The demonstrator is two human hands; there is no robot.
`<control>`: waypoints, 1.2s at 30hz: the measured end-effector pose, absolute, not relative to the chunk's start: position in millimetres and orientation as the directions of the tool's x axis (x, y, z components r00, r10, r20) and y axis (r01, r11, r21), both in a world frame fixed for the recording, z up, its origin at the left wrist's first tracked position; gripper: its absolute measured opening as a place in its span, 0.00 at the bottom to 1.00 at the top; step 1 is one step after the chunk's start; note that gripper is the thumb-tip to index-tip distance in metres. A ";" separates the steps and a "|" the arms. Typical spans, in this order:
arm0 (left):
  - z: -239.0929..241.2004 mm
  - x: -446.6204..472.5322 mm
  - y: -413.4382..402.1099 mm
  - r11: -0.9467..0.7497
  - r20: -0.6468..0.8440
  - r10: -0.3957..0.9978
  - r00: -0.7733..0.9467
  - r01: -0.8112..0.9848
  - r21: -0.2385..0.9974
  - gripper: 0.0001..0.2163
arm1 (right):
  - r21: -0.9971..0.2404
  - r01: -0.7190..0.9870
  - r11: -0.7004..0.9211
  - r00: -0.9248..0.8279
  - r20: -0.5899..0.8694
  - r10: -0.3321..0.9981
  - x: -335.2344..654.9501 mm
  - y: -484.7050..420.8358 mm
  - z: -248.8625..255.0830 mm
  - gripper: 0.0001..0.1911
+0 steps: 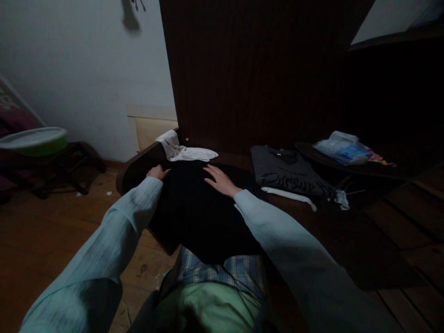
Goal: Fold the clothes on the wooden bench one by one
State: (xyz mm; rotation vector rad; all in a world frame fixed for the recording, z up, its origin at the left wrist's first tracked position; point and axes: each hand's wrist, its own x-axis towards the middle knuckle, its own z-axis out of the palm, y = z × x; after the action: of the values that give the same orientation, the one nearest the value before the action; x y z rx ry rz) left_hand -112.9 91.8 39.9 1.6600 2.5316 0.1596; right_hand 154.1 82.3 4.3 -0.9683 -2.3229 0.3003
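A black garment (201, 208) lies spread over the dark wooden surface in front of me, its near edge reaching my lap; its exact kind is hard to tell in the dim light. My right hand (222, 180) rests flat on its far part, fingers stretched out. At the garment's far left corner is my left hand (158, 172), thumb held out to the right over the black cloth and the other fingers partly hidden. Just beyond both hands lies a crumpled white cloth (187, 152), partly draped over the raised wooden end.
To the right sits a folded dark grey shirt (287, 171) with lettering, a rolled white cloth (289, 195) before it. Plastic packages (343, 149) lie on a dark round seat further right. A raised wooden end (126, 173) borders the left. A green basin (41, 144) stands on a stool.
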 end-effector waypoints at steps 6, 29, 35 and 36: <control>31.4 -125.1 94.3 0.332 0.038 0.941 -0.337 0.938 0.102 0.16 | -0.342 0.451 0.824 -0.746 0.362 0.559 122.3 64.0 -13.6 0.17; 63.5 -59.4 67.2 0.151 0.226 0.958 -0.175 0.981 0.120 0.13 | -0.542 0.422 0.727 -0.629 0.403 0.665 122.9 66.8 -11.4 0.15; 42.2 -3.9 44.0 -0.301 0.120 0.951 0.283 0.939 0.169 0.11 | -0.875 0.299 0.380 -0.349 0.271 0.897 128.3 73.2 -14.3 0.23; 36.7 -3.6 42.6 -0.365 0.112 0.930 0.349 0.913 0.185 0.11 | -0.878 0.292 0.379 -0.347 0.272 0.898 128.9 72.7 -14.1 0.25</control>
State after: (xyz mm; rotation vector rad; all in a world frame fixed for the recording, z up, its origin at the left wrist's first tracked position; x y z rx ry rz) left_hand -3.6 42.6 36.7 2.5047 1.7160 0.3027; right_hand 128.9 72.7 -14.1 -1.0339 -1.8420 0.9586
